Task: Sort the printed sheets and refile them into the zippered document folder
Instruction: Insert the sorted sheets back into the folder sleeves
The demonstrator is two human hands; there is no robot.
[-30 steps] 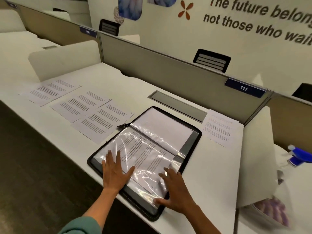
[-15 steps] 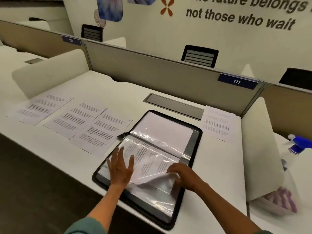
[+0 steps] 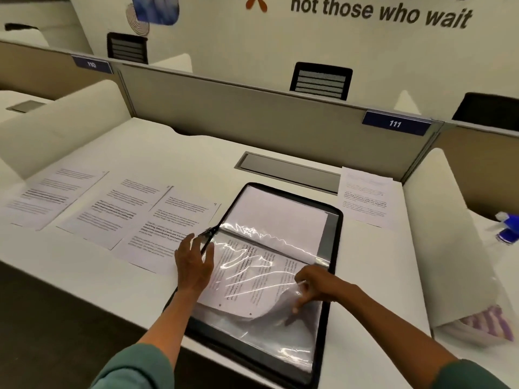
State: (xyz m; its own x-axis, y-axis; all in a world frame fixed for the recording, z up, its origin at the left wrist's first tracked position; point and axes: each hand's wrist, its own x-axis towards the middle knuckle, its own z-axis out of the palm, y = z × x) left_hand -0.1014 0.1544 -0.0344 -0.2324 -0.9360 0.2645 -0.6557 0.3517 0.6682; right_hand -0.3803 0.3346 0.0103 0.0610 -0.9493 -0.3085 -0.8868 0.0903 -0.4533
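The black zippered document folder lies open on the white desk, with clear plastic sleeves inside. My left hand rests flat on the folder's left edge, fingers spread. My right hand pinches the lifted corner of a printed sheet that lies in the near sleeve, its lower right corner curled up. Three printed sheets lie in a row to the left: one far left, one in the middle, one beside the folder. Another printed sheet lies right of the folder.
A grey partition with a label 111 backs the desk, and a metal cable hatch sits behind the folder. A white side divider stands at right, with a blue spray bottle beyond it. The desk's front edge is near my arms.
My right hand has gone from lying flat on the sleeve to pinching and lifting the sheet's lower right corner. My left hand slid to the folder's left edge.
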